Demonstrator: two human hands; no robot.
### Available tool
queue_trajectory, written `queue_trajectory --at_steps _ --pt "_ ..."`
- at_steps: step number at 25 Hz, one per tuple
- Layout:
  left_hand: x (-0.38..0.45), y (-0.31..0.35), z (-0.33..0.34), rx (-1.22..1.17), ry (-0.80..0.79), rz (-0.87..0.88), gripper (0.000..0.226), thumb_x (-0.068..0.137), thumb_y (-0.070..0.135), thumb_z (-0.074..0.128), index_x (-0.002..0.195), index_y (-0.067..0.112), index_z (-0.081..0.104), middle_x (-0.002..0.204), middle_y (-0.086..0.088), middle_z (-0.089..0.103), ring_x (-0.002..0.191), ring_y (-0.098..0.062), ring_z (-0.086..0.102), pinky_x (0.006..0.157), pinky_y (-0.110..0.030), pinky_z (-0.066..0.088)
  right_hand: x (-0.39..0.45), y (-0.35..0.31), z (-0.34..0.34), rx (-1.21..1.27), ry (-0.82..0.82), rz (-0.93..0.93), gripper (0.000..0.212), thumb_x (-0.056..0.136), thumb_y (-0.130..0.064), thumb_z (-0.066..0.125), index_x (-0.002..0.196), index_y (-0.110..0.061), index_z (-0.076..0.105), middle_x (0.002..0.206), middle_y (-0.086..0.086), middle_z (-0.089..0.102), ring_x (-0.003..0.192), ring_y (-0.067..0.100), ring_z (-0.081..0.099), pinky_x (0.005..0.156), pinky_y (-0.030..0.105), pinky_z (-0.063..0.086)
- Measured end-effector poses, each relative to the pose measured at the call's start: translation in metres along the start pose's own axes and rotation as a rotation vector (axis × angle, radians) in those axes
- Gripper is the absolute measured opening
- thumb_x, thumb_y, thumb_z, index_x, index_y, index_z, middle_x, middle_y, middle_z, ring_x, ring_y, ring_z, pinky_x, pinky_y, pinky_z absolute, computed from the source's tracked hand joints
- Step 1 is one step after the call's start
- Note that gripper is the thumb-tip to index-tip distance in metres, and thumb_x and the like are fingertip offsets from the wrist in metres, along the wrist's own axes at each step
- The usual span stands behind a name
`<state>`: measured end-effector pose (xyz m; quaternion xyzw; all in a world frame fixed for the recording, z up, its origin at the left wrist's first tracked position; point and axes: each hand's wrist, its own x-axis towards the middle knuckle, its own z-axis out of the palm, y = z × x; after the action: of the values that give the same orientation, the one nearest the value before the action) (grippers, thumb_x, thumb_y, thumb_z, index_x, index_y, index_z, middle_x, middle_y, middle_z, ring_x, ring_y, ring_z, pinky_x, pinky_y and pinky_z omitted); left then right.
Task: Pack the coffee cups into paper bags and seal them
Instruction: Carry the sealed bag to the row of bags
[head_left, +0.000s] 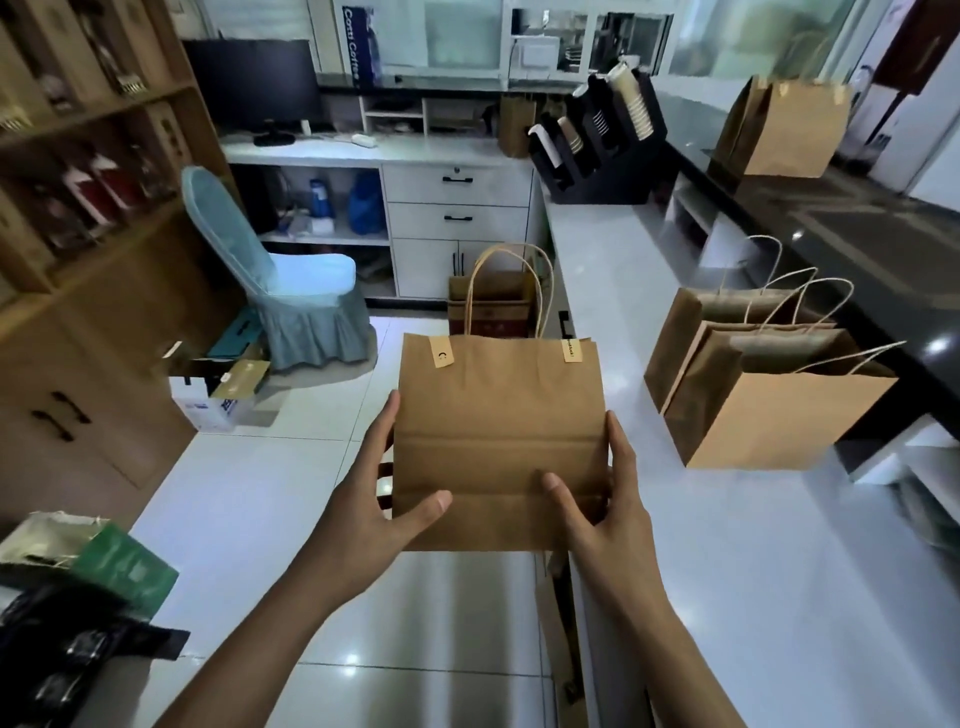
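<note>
At centre frame, left hand (363, 512) and right hand (605, 512) grip a flat brown paper bag (498, 431) with two sticker seals, beside the white surface (753, 545).

Two bare forearms come up from the bottom of the frame, left hand (371, 512) and right hand (605, 512) (no sleeves, rings or watch showing), nails short.

counter (727, 545): bare white top near the edge | blocked right: two standing paper bags (769, 384) | far end: cup rack (602, 140)
</note>
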<state>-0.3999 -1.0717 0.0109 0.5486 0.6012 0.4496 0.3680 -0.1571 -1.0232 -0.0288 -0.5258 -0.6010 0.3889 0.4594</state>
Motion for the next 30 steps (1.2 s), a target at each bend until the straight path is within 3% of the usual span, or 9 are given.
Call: queue_trajectory --at_steps 9,16,20,25,30 --pt "0.098 -0.018 0.001 -0.008 0.035 -0.035 0.100 0.085 0.032 0.079 0.152 0.062 0.011 0.136 0.042 0.038 0.110 0.023 0.051 0.079 -0.008 0.051 0.108 0.013 0.019 -0.020 -0.058 0.007 0.088 0.088 -0.051 0.072 0.153 -0.061 0.013 0.161 -0.018 0.033 0.142 0.016 0.044 0.105 0.050 0.052" --pt "0.219 -0.035 -0.013 -0.022 -0.004 0.001 0.101 0.085 0.033 0.079 0.151 0.064 0.010 0.139 0.039 0.038 0.115 0.017 0.051 0.082 -0.013 0.053 0.211 0.012 0.047 -0.049 -0.028 0.028 0.087 0.087 -0.051 0.071 0.151 -0.063 0.013 0.156 -0.008 0.041 0.129 0.020 0.057 0.096 0.046 0.059" --pt "0.293 -0.042 -0.032 -0.037 -0.058 0.014 0.101 0.084 0.035 0.079 0.150 0.066 0.009 0.140 0.043 0.035 0.114 0.020 0.050 0.081 -0.014 0.053 0.274 0.010 0.073 -0.054 0.020 0.046 0.087 0.086 -0.052 0.071 0.151 -0.063 0.014 0.152 -0.006 0.047 0.121 0.020 0.062 0.089 0.037 0.062" --pt "0.368 -0.049 -0.056 -0.045 -0.093 0.032 0.101 0.084 0.035 0.080 0.152 0.063 0.010 0.142 0.040 0.036 0.115 0.016 0.052 0.081 -0.014 0.054 0.337 0.009 0.105 -0.057 0.083 0.052 0.088 0.086 -0.054 0.073 0.151 -0.064 0.014 0.153 -0.008 0.047 0.127 0.018 0.059 0.093 0.045 0.060" --pt "0.429 -0.051 -0.057 -0.057 -0.136 0.049 0.101 0.082 0.037 0.079 0.152 0.062 0.012 0.144 0.037 0.037 0.116 0.016 0.052 0.081 -0.013 0.054 0.388 0.010 0.115 -0.081 0.120 0.073 0.085 0.089 -0.050 0.072 0.151 -0.063 0.015 0.144 -0.008 0.053 0.109 0.010 0.065 0.083 0.036 0.062"
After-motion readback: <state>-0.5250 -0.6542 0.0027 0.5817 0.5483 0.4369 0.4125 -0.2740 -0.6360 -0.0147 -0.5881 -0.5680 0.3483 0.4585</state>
